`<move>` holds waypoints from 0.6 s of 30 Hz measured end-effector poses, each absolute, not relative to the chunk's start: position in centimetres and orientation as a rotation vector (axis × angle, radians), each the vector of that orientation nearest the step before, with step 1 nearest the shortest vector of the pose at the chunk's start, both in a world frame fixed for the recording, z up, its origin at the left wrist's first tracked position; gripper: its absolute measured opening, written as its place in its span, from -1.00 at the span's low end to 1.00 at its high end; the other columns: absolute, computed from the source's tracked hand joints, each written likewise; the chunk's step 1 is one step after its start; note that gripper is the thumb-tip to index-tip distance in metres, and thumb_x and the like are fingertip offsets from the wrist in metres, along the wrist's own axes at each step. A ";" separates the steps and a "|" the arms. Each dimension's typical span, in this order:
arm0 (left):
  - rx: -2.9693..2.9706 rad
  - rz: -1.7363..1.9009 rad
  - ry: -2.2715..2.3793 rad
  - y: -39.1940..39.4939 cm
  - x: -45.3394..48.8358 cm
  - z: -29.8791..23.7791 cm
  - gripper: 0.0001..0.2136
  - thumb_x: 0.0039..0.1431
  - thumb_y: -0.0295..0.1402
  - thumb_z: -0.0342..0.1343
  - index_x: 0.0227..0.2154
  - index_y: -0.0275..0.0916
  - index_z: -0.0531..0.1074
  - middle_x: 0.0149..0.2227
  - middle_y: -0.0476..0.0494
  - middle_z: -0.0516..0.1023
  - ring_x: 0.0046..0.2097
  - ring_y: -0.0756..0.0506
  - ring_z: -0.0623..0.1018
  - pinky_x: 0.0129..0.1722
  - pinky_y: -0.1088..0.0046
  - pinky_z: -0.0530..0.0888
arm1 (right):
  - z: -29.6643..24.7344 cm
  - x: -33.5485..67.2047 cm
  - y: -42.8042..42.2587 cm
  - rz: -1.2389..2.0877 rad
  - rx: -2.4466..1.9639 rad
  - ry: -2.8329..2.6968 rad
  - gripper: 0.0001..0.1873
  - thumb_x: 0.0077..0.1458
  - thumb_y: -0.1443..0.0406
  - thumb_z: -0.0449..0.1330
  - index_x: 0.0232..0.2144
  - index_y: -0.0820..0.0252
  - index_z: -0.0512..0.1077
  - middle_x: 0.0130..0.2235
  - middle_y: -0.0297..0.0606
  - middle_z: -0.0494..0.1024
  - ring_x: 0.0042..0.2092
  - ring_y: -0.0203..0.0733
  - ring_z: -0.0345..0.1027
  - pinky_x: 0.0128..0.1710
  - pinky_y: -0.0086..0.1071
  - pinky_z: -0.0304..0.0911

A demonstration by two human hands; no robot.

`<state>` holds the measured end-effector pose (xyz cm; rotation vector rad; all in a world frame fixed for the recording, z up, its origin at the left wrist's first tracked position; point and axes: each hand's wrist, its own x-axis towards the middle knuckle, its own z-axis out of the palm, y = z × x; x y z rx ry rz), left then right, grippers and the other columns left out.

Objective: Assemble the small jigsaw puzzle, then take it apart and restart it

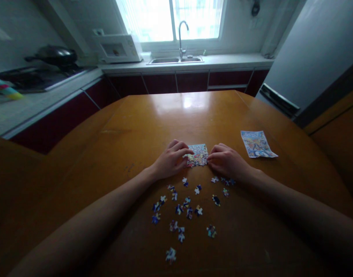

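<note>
A partly assembled jigsaw puzzle [198, 154] with a colourful printed picture lies flat on the wooden table, between my two hands. My left hand [172, 159] is curled at its left edge, with the index finger reaching over the top and the thumb below. On the opposite side, the bent fingers of my right hand [226, 159] press together against the right edge; whether they also pinch a single piece is hidden. Loose jigsaw pieces are scattered nearer to me, among them a dark piece [216, 200], a whitish piece [171, 254] and a multicoloured piece [211, 231].
A creased printed picture sheet [257, 144] lies right of my right hand on the wooden table [130, 127]. Beyond the table are a sink [164, 60] with a tap, a microwave [118, 48], a wok [53, 55] on the stove, and a fridge [315, 50] at right.
</note>
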<state>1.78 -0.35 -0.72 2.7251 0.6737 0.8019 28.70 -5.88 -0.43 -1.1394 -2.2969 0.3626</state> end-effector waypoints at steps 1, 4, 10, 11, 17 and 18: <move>2.727 0.801 0.674 -0.3 1.8 -0.7 -0.77 0.27 -0.47 0.06 -0.05 -0.16 0.48 -0.14 -0.14 0.46 -0.06 -0.14 0.38 0.02 0.23 0.40 | -0.6 28.7 -5.8 0.354 -1.128 -2.293 -0.87 0.16 0.31 0.22 -0.33 0.07 0.60 -0.28 -0.22 0.52 -0.20 -0.14 0.33 -0.17 -0.25 0.30; 2.729 0.805 0.676 -0.4 1.8 -0.6 -0.76 0.26 -0.48 0.05 -0.06 -0.15 0.48 -0.15 -0.14 0.47 -0.06 -0.14 0.38 0.01 0.24 0.41 | -1.0 28.7 -5.7 0.343 -1.109 -2.322 -0.84 0.19 0.30 0.21 -0.35 0.05 0.62 -0.28 -0.21 0.52 -0.20 -0.15 0.31 -0.18 -0.26 0.29; 2.725 0.808 0.682 -0.4 1.8 -0.6 -0.77 0.29 -0.46 0.04 -0.06 -0.16 0.49 -0.15 -0.14 0.47 -0.05 -0.14 0.38 0.02 0.25 0.40 | -1.1 28.7 -5.6 0.340 -1.108 -2.342 -0.80 0.21 0.29 0.19 -0.33 0.04 0.64 -0.28 -0.19 0.51 -0.19 -0.14 0.31 -0.18 -0.26 0.29; 2.725 0.807 0.684 -0.4 1.8 -0.6 -0.77 0.29 -0.46 0.03 -0.05 -0.15 0.49 -0.15 -0.14 0.47 -0.05 -0.14 0.38 0.02 0.25 0.40 | -1.0 28.7 -5.6 0.335 -1.111 -2.344 -0.80 0.22 0.28 0.19 -0.33 0.04 0.65 -0.28 -0.19 0.51 -0.19 -0.14 0.31 -0.17 -0.26 0.29; 2.719 0.799 0.679 -0.4 1.8 -0.5 -0.76 0.29 -0.46 0.04 -0.05 -0.14 0.48 -0.14 -0.13 0.47 -0.05 -0.14 0.38 0.01 0.23 0.40 | -0.7 28.5 -5.8 0.315 -1.155 -2.361 -0.78 0.23 0.28 0.17 -0.36 0.00 0.63 -0.28 -0.20 0.50 -0.19 -0.11 0.29 -0.16 -0.22 0.30; 2.720 0.797 0.679 -0.4 1.8 -0.5 -0.76 0.29 -0.46 0.04 -0.05 -0.14 0.48 -0.14 -0.14 0.47 -0.05 -0.14 0.38 0.02 0.22 0.40 | -0.7 28.4 -5.8 0.312 -1.161 -2.359 -0.78 0.23 0.29 0.17 -0.36 0.00 0.63 -0.28 -0.20 0.50 -0.18 -0.11 0.29 -0.15 -0.22 0.29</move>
